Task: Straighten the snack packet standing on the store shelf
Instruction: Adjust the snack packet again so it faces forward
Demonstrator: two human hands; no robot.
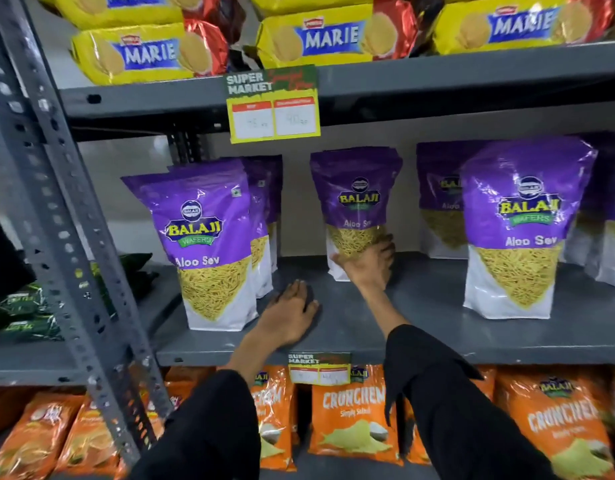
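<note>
The right hand (366,265) has its fingers wrapped on the lower front of the upright purple Aloo Sev packet (355,202), which rises straight above them, while the left hand (288,317) lies flat and empty, farther off.

The grey, matt painted metal shelf (420,306) is smooth and dull. On it, the purple-and-white glossy plastic snack packet (356,202) glints with creased highlights. Below the shelf, orange plastic crisp bags (354,420) look shiny; black matt cloth sleeves (448,403) overlap them.
</note>
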